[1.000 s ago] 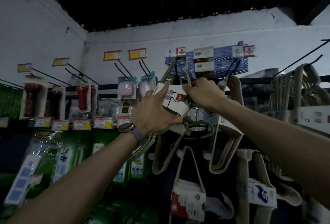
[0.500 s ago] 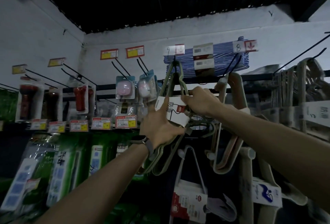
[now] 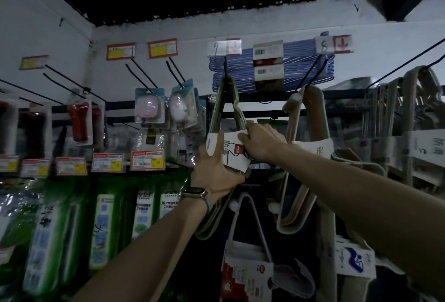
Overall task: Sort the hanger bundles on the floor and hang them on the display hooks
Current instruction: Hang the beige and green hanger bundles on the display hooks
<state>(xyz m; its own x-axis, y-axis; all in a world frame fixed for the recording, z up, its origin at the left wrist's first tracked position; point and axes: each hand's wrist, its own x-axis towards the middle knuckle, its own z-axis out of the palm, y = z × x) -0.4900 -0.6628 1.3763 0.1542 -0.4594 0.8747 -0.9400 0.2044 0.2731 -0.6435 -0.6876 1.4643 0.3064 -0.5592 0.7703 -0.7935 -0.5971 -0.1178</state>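
A bundle of pale green hangers (image 3: 218, 111) with a white paper band hangs by its hook ends on a black display hook (image 3: 225, 68) under the tag marked 9. My left hand (image 3: 214, 174) grips the bundle from below at the band. My right hand (image 3: 261, 141) holds the band's upper right edge. A beige hanger bundle (image 3: 305, 157) hangs on the neighbouring hook under the tag marked 8. Blue hanger bundles (image 3: 272, 65) lie flat across the top behind both hooks.
Packaged torches (image 3: 78, 121) and pink gadgets (image 3: 149, 106) hang on hooks to the left, above price tags and green power-strip packs (image 3: 103, 232). More beige hanger bundles (image 3: 409, 118) fill the right side. White and red-banded hangers (image 3: 245, 268) hang below.
The green bundle rose and its hook ends went over the display hook under tag 9. Both hands stayed on the band as the view tilted upward.
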